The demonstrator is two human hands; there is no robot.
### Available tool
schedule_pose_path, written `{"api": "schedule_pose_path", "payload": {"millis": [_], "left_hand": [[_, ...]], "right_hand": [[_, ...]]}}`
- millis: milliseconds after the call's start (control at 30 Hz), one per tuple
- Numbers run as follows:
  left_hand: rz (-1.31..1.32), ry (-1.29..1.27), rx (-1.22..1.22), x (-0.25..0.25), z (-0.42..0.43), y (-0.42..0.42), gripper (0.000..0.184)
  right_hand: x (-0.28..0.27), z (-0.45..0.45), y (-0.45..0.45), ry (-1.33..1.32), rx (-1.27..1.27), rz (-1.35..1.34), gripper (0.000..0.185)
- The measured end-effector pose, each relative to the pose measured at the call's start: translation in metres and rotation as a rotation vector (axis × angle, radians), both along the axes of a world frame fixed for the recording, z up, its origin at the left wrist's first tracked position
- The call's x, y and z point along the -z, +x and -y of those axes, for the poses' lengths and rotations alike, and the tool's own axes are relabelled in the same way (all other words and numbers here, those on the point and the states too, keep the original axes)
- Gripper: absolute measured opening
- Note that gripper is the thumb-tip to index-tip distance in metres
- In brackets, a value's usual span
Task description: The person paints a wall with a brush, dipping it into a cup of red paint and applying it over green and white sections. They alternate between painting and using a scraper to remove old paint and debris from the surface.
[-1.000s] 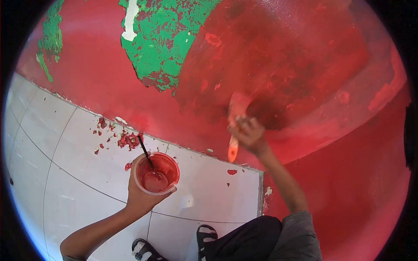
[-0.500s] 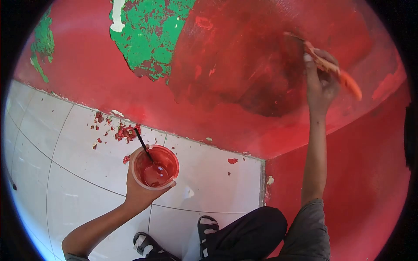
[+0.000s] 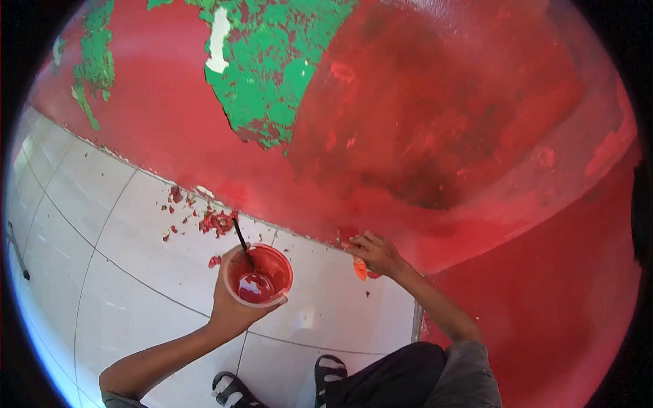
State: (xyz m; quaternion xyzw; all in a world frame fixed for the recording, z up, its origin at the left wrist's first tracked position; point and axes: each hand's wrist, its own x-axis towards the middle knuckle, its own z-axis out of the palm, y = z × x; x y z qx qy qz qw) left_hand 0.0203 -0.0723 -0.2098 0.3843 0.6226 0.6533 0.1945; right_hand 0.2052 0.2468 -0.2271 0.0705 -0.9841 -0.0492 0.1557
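Observation:
My left hand [image 3: 228,306] is wrapped round a clear plastic cup [image 3: 288,266] held above the floor. Red paint [image 3: 257,287] lies in its bottom, and a thin black stick [image 3: 241,236] leans out over the far rim; its lower end is hidden in the cup. Low down by the foot of the wall, my right hand [image 3: 381,255] is closed on a paintbrush with an orange handle [image 3: 360,268]. The handle points down towards me, and the bristle end is near the wall's bottom edge, too blurred to tell whether it touches.
The red wall [image 3: 183,129] has a darker, wet-looking patch [image 3: 435,115] and a peeled green area [image 3: 265,81]. Paint flakes [image 3: 216,222] lie on white floor tiles [image 3: 156,272] along its base. My sandalled feet [image 3: 330,370] are below, with another red wall [image 3: 530,306] at right.
My right hand has come down and left from high on the wall to its base, carrying the brush. The view has shifted slightly; my left hand still holds the cup.

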Motion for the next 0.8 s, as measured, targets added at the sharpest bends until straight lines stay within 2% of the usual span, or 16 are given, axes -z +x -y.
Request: {"api": "schedule_pose_path", "payload": {"millis": [67, 167, 267, 333, 400, 467, 533, 600, 633, 700, 733, 800], "left_hand": [[0.025, 0.028, 0.019, -0.004, -0.004, -0.001, 0.092], [0.056, 0.013, 0.026, -0.011, -0.008, 0.001, 0.091], [0.052, 0.039, 0.046, -0.011, -0.012, 0.0, 0.09], [0.041, 0.054, 0.038, -0.011, -0.014, 0.0, 0.089], [0.083, 0.057, 0.049, -0.016, -0.014, -0.001, 0.088], [0.105, 0.055, 0.055, -0.019, -0.014, -0.001, 0.088], [0.103, 0.058, 0.049, -0.02, -0.015, -0.003, 0.087], [0.104, 0.065, 0.05, -0.017, -0.016, -0.005, 0.087], [0.104, 0.069, 0.052, -0.016, -0.017, -0.006, 0.087], [0.12, 0.069, 0.05, -0.015, -0.016, -0.006, 0.087], [0.13, 0.069, 0.047, -0.015, -0.016, -0.006, 0.087], [0.135, 0.064, 0.038, -0.014, -0.015, -0.006, 0.087]], "right_hand": [[-0.029, 0.013, -0.017, -0.091, 0.077, 0.114, 0.033], [-0.078, 0.003, -0.052, -0.08, -0.001, 0.015, 0.026], [-0.164, 0.007, -0.082, -0.115, -0.012, -0.116, 0.016], [-0.217, 0.001, -0.092, -0.339, -0.002, -0.153, 0.009], [-0.273, -0.004, -0.099, -0.476, -0.093, -0.217, 0.008], [-0.33, 0.0, -0.099, -0.432, -0.016, -0.342, 0.009], [-0.387, -0.003, -0.097, -0.236, -0.03, -0.421, 0.01], [-0.432, 0.004, -0.095, -0.014, 0.066, -0.628, 0.014], [-0.444, 0.008, -0.098, -0.008, 0.062, -0.715, 0.016], [-0.457, 0.016, -0.102, 0.005, 0.055, -0.889, 0.02], [-0.449, 0.025, -0.113, 0.237, -0.117, -0.959, 0.018], [-0.434, 0.011, -0.123, 0.565, -0.242, -0.828, 0.022]]}}
